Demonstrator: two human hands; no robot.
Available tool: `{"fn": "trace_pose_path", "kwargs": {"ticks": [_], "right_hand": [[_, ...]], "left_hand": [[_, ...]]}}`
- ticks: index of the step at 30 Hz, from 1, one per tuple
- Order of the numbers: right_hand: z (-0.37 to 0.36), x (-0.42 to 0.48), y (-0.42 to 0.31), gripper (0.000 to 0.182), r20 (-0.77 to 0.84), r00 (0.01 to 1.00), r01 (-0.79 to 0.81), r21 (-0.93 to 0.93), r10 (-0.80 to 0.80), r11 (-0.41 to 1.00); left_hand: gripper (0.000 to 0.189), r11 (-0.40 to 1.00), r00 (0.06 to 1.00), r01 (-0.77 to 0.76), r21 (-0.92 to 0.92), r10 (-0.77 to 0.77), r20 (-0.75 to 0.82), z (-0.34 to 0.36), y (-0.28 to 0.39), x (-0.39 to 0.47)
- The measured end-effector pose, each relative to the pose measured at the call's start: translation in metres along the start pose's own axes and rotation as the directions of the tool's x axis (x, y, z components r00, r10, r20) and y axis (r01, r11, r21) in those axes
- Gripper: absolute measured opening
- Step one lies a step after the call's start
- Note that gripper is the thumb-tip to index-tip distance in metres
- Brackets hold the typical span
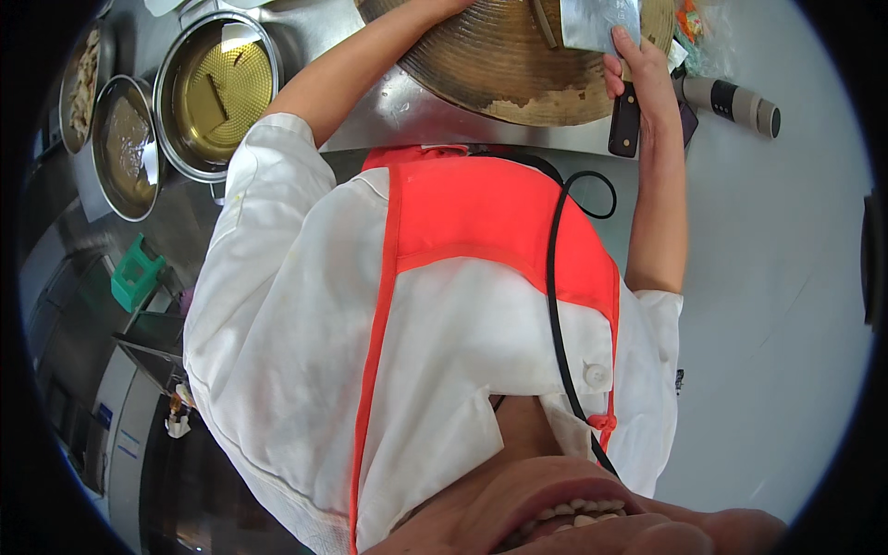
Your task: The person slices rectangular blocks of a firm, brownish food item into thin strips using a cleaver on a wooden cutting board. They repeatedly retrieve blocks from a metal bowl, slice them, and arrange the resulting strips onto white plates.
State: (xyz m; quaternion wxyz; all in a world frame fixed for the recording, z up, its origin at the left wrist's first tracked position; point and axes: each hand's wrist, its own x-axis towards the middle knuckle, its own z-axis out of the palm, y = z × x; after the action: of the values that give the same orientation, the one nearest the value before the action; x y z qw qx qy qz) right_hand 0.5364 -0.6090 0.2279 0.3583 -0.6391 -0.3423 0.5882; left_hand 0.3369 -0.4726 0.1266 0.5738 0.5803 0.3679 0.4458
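Observation:
In my right hand (649, 76) is a cleaver (600, 26), held by its dark riveted handle with the thumb along the blade's heel. The broad metal blade hangs over the right part of a round wooden chopping block (499, 76), which has a worn, pale patch near its front edge. My left hand (452, 4) reaches over the block's far left side. Most of it is cut off by the picture's top edge, so its fingers are hidden. Between the hands a narrow brownish strip (544, 23) lies on the block.
Left of the block on the metal counter (388, 104) stand a steel pot (267, 52) with yellowish liquid, a metal bowl (125, 149) of liquid and a dish of pale food pieces (84, 90). To the right are a clear plastic bag (714, 41) and a grey cylindrical device (739, 107).

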Motion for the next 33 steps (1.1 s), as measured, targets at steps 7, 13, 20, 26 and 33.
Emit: {"fn": "trace_pose_path", "kwargs": {"ticks": [7, 13, 20, 26, 33], "right_hand": [[0.008, 0.044, 0.022, 0.028, 0.473, 0.875, -0.172, 0.503, -0.103, 0.847], [0.015, 0.075, 0.034, 0.026, 0.789, 0.582, -0.512, 0.545, -0.199, 0.664], [-0.025, -0.008, -0.013, 0.033, 0.118, 0.971, 0.234, -0.273, -0.209, 0.933], [-0.082, 0.022, 0.011, 0.038, -0.125, 0.792, -0.031, -0.986, -0.598, 0.165], [-0.073, 0.064, 0.051, 0.044, -0.273, 0.723, -0.164, -0.96, -0.634, 0.226]], "left_hand": [[0.083, 0.451, 0.835, 0.549, -0.704, -0.254, 0.488, 0.013, 0.016, 0.006], [0.056, 0.325, 0.93, 0.345, -0.881, -0.248, 0.272, 0.012, -0.002, 0.013], [0.026, 0.808, 0.868, 0.462, -0.366, -0.497, -0.002, 0.023, 0.027, -0.05], [0.044, 0.89, 0.959, 0.281, 0.359, -0.248, -0.135, 0.041, 0.066, -0.081], [0.081, 0.628, 0.933, 0.05, 0.776, 0.248, -0.262, 0.046, 0.037, -0.08]]}}
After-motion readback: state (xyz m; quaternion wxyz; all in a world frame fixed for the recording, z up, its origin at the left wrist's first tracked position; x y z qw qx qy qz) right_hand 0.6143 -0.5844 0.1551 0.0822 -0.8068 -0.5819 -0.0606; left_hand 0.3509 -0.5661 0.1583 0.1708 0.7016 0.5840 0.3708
